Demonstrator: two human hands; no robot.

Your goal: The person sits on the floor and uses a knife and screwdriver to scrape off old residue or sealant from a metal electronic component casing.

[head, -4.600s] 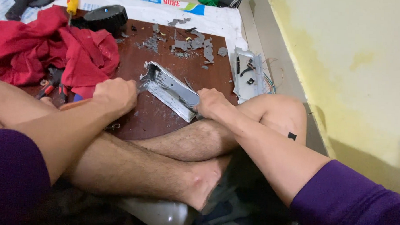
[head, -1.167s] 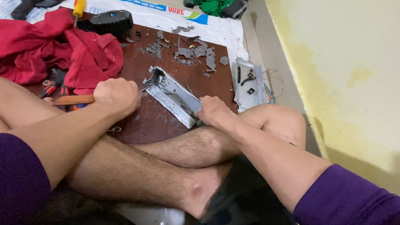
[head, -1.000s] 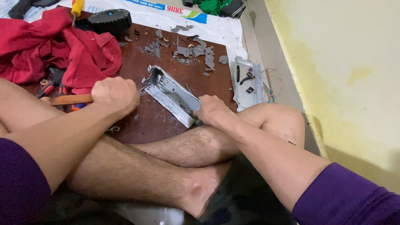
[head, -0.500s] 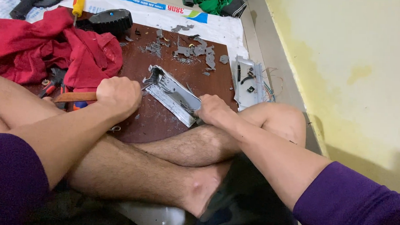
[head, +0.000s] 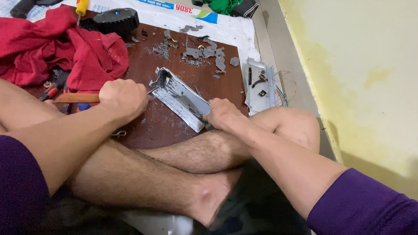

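The left hand (head: 122, 98) is clenched around a wooden handle (head: 76, 98), its working end hidden at the edge of the metal case (head: 181, 99). The right hand (head: 222, 114) presses closed on the case's near end, pinning it to the brown board (head: 221, 88). The case lies slanted mid-board, between the hands. Grey shards (head: 199, 52) litter the board beyond; a red cloth (head: 49, 44) lies left.

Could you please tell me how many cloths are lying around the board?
2: a red cloth on the board's left, and a green cloth at the top edge, partly cut off.
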